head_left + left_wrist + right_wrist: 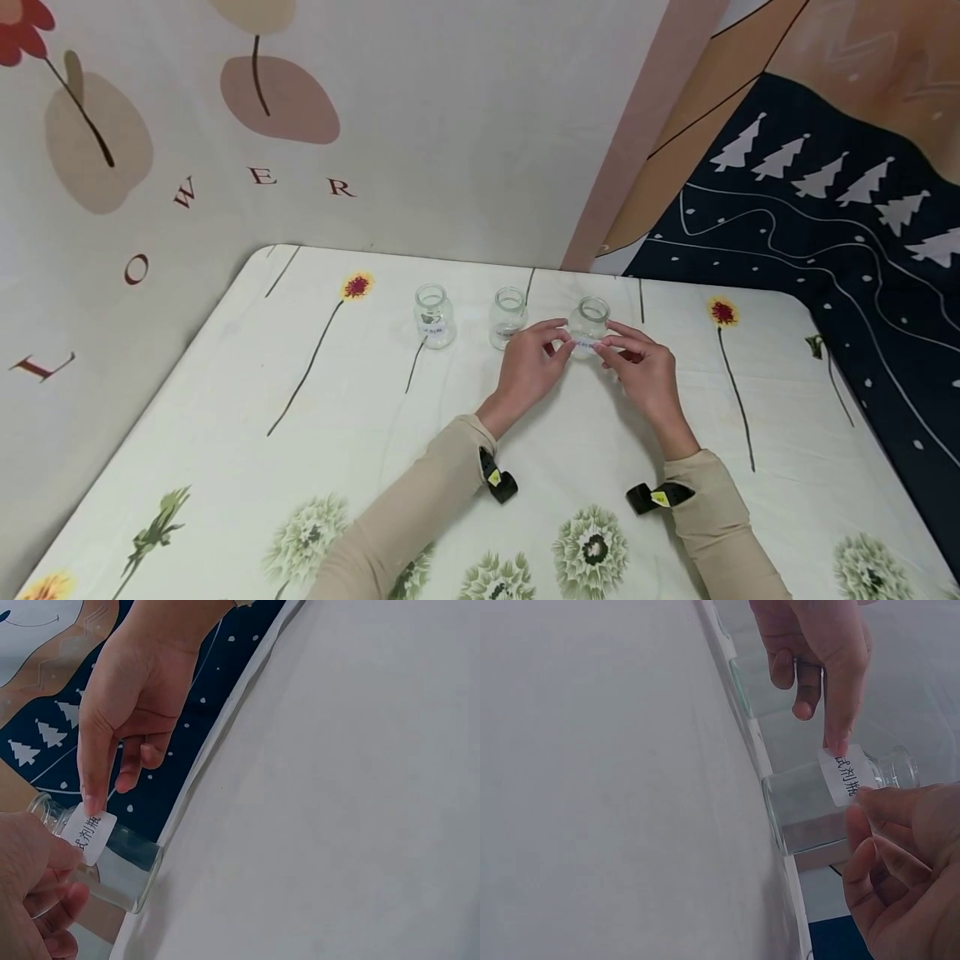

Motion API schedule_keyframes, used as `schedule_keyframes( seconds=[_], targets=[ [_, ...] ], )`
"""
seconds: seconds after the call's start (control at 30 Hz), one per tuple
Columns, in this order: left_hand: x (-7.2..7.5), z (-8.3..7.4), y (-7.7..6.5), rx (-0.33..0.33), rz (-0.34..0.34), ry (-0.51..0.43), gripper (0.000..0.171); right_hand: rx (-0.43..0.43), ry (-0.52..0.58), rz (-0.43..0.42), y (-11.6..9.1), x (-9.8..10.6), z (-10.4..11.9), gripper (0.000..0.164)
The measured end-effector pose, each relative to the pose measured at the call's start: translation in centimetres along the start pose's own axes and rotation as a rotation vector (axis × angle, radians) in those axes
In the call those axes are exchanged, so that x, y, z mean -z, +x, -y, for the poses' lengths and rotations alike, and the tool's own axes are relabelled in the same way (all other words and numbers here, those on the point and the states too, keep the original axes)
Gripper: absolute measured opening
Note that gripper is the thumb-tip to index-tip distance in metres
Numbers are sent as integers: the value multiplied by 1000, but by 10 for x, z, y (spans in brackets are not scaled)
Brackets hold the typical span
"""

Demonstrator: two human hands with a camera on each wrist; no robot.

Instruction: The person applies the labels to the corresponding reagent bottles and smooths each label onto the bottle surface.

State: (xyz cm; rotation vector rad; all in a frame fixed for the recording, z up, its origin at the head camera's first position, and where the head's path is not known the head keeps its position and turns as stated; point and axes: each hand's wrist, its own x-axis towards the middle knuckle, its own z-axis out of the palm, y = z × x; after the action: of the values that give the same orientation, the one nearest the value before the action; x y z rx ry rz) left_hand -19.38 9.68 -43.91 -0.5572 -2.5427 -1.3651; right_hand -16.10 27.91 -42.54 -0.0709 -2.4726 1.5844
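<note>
A clear glass jar [592, 310] stands upright and uncapped at the right end of a row. At its front is a small white label [584, 342] with dark printed characters. My left hand [527, 367] pinches the label's left end, while my right hand [649, 377] pinches its right end. In the left wrist view, the label [91, 838] lies slanted across the glass jar [133, 879], thumbs at opposite ends. Seen from the right wrist, the label [847, 777] overlaps the jar's side below the neck, and the fingers behind it are partly hidden.
To the left stand two more open glass jars, a middle jar [507, 312] and a left jar [432, 315], each bearing a white label. A flower-patterned white cloth covers the table [420, 450]. Behind the table's back edge hangs a printed curtain [465, 150].
</note>
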Motion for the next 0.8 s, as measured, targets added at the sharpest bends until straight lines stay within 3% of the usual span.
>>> schedule_keyframes(
  seconds=[0.8],
  targets=[
    [-1, 1, -1, -11, -25, 22, 11, 20, 1, -26, 2, -4, -1, 18]
  ],
)
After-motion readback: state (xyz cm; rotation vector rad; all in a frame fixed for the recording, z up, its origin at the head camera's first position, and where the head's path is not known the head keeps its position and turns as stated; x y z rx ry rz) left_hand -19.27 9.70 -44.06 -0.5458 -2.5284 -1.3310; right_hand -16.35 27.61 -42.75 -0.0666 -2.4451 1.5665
